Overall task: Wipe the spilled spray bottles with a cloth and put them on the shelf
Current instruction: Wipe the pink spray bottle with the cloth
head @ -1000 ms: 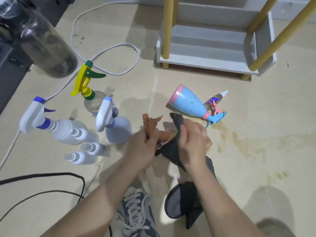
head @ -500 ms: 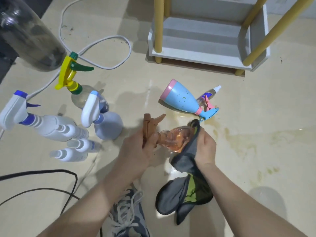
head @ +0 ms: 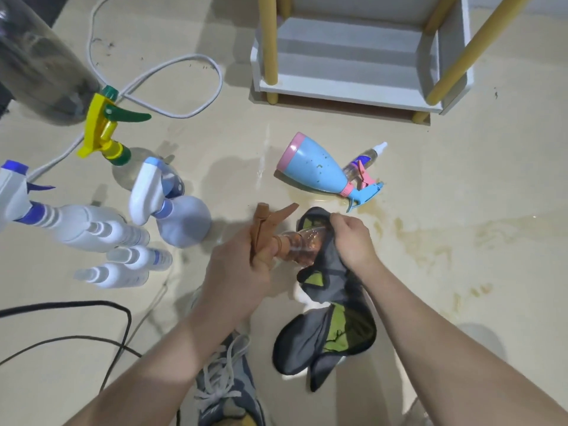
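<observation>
The brown bottle (head: 302,245) is held in the air above the floor (head: 461,186), lying roughly level between both hands. Its body is clear amber plastic, rounded and glossy. Its trigger head is opaque matt brown, with the nozzle pointing up and away.

The cloth (head: 329,305) is soft and dark grey with a yellow-green inner face. It wraps the bottle's base end and hangs below in loose folds; whether its lower edge touches the floor cannot be told.

The left hand (head: 239,272) has its fingers curled tight around the neck and the lower part of the trigger head. The right hand (head: 353,241) is knuckles-up, its fingers bent down and clamped on the cloth, pressing it over the bottle's base. Both bare forearms reach in from the bottom edge.

Beyond the hands, a blue bottle (head: 313,169) lies on its side in a yellowish wet patch. It is cone-shaped with a pink base ring and collar, and its surface is speckled. A small clear bottle (head: 365,156) with a white cap lies just beside it.

The shelf (head: 347,87) has flat white boards and round yellow posts, and sits on the floor farther back. White bottles (head: 92,232) of smooth plastic are grouped at the left.
</observation>
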